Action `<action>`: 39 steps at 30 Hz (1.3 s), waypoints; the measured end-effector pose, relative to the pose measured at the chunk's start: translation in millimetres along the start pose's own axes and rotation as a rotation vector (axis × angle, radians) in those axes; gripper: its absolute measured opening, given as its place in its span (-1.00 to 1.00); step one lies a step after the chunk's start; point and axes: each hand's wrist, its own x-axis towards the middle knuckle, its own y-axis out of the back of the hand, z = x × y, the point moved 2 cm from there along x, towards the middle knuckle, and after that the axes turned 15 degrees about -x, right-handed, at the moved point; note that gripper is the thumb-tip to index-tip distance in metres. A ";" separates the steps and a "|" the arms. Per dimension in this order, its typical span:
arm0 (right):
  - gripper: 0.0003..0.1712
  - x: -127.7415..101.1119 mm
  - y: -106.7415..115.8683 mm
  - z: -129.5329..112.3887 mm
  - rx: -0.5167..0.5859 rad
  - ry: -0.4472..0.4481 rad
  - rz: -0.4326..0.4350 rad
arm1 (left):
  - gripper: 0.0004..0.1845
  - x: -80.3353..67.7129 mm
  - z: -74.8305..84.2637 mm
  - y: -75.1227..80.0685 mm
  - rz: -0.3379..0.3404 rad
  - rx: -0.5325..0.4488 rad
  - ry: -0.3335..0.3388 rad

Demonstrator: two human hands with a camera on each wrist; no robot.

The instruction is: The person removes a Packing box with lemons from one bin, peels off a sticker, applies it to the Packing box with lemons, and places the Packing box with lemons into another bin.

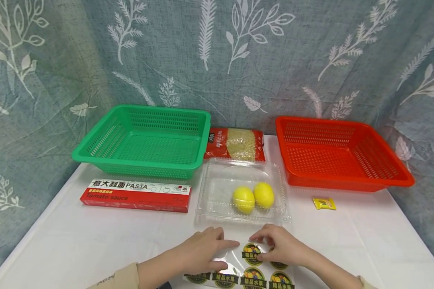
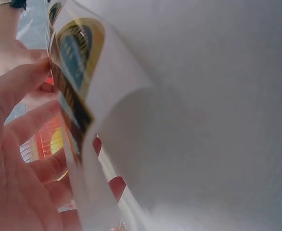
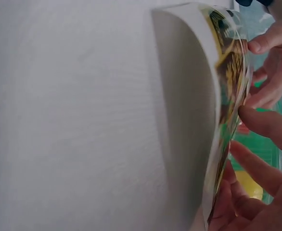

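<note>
A clear sheet of round fruit stickers (image 1: pixel 254 277), black and gold with Chinese lettering, lies at the near side of the table. My left hand (image 1: pixel 206 251) touches its upper left part, thumb and index finger stretched out and apart. From the right, my right hand (image 1: pixel 283 247) puts its thumb on a top-row sticker, with the bent index finger near the sheet's upper edge. Both wrist views show the sheet (image 2: pixel 78 62) bowed up off the white surface, its pale back (image 3: pixel 184 86) visible. In the right wrist view, thumb and index finger touch the printed side, apart from each other.
Beyond the hands, a clear plastic box (image 1: pixel 217 196) holds two lemons (image 1: pixel 264 195). A pasta box (image 1: pixel 135 195) and green basket (image 1: pixel 141 164) stand left. A red basket (image 1: pixel 343 180) and small yellow packet (image 1: pixel 324 203) are right. A red pasta bag (image 1: pixel 240 144) lies behind.
</note>
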 end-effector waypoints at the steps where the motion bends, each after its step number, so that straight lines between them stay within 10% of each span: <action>1: -0.61 0.4 0.0 0.0 -0.002 -0.004 0.002 | -0.49 0.1 0.0 0.1 0.005 0.000 0.003; 39: -0.79 9.7 -3.6 -4.7 0.075 0.008 -0.005 | -0.49 -0.5 -1.5 -2.5 0.040 -0.002 0.028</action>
